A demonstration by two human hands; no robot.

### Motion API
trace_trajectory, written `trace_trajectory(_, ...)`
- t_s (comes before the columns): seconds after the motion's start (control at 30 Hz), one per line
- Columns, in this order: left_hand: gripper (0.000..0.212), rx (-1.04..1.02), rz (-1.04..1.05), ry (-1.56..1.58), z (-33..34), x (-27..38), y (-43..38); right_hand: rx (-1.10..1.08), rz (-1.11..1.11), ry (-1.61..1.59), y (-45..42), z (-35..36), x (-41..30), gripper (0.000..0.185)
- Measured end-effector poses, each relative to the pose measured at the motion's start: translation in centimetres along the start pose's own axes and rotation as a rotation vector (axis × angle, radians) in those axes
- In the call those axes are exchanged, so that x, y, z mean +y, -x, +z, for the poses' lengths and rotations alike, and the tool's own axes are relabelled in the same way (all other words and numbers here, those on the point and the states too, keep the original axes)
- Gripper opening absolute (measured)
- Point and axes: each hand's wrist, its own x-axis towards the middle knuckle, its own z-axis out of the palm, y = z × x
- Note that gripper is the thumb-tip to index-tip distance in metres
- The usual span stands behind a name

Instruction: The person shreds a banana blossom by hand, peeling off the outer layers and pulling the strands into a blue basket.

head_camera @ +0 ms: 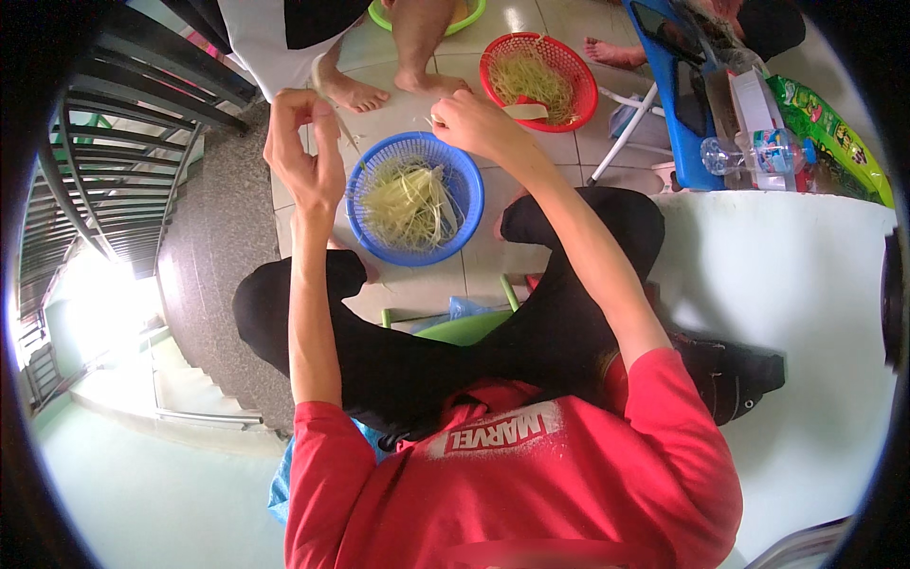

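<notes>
My left hand (pixel 306 153) is raised at the left of the blue plastic basket (pixel 474 192), its thumb and forefinger pinching a thin pale plant strip (pixel 347 132). Across the basket's far right side, my right hand (pixel 473 122) is curled, with a small pale piece at its fingertips. Much of that piece is hidden by the fingers. Inside the blue basket lies a tangled heap of pale yellow-green plant strips (pixel 405 203). A cream-coloured flat piece (pixel 526 112) shows beside my right wrist, over the rim of a red basket (pixel 586 85); whether I hold it is unclear.
Finer green shreds (pixel 530 78) fill much of the red basket. Another person's bare feet (pixel 359 94) are beyond the blue basket. A blue folding table (pixel 686 142) at right bears a plastic bottle (pixel 771 151) and packets. Black railings (pixel 135 135) stand left; a green stool (pixel 462 328) is beneath me.
</notes>
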Motion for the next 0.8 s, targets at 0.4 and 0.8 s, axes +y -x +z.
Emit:
trace_trajectory(0.4,0.021,-0.896,-0.271,-0.56,1.0,-1.4,1.4,-0.503,-0.004,-0.321,-1.4,-3.3,-1.6,0.05)
trace_trajectory(0.8,0.021,-0.62,-0.208,-0.149,2.5,-1.1,1.0,-0.608,-0.038,-0.353,-2.1,-3.8,-2.9,0.052)
